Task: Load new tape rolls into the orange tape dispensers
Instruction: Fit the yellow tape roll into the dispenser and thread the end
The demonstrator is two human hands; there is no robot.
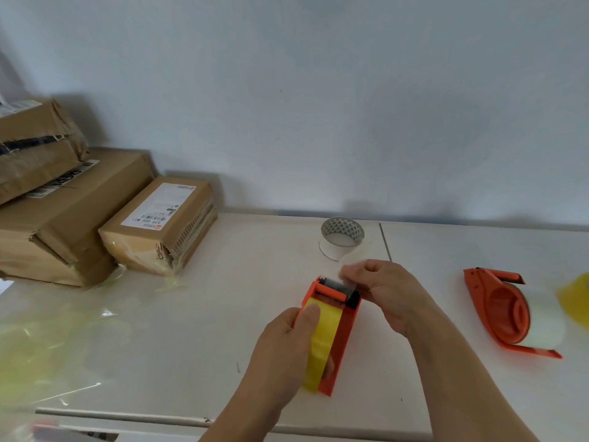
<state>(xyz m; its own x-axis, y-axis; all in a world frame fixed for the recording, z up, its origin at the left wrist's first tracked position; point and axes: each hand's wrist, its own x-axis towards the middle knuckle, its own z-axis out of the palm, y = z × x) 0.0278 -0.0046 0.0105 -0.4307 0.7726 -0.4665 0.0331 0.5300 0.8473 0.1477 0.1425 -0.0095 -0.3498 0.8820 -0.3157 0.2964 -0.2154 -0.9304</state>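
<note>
An orange tape dispenser (345,330) stands on the white table with a yellow tape roll (320,342) seated in it. My left hand (280,352) grips the dispenser and roll from the left, thumb on the yellow tape. My right hand (382,291) pinches the clear loose tape end (349,275) just above the dispenser's black cutter end. A second orange dispenser (500,311) lies on its side to the right, holding a pale clear roll (541,317). A used cardboard core (342,237) with a triangle pattern sits behind.
Stacked cardboard boxes (73,215) fill the back left, with a smaller labelled parcel (159,224) beside them. Crumpled clear yellowish film (47,339) covers the table's left. Something yellow (577,298) shows at the right edge. The wall rises behind the table (191,362).
</note>
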